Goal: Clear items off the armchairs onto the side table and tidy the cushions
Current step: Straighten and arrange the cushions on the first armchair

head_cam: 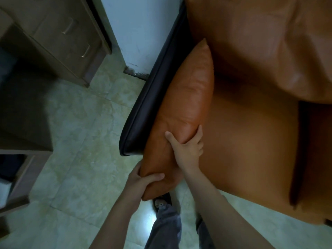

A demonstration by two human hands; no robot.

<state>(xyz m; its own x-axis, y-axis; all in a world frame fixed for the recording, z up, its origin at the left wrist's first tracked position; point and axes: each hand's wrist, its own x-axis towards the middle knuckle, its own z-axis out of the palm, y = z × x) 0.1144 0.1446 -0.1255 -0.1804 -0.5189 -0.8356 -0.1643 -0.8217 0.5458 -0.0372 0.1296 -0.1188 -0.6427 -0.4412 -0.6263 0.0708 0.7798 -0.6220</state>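
Observation:
An orange leather cushion point(188, 97) stands on edge along the dark left armrest point(143, 112) of an orange armchair point(248, 137). My left hand point(143, 182) grips the cushion's near bottom corner, thumb over the top of it. My right hand point(186, 150) holds the cushion's near right side, thumb on its face and fingers curled round its edge toward the seat. The seat beside the cushion shows bare orange leather.
A wooden desk with drawers point(59, 38) stands at the upper left, with a lower wooden unit point(21, 169) at the left edge. Pale tiled floor point(80, 137) lies between them and the chair. A white wall point(140, 29) rises behind the armrest. My legs point(167, 225) stand at the chair's front.

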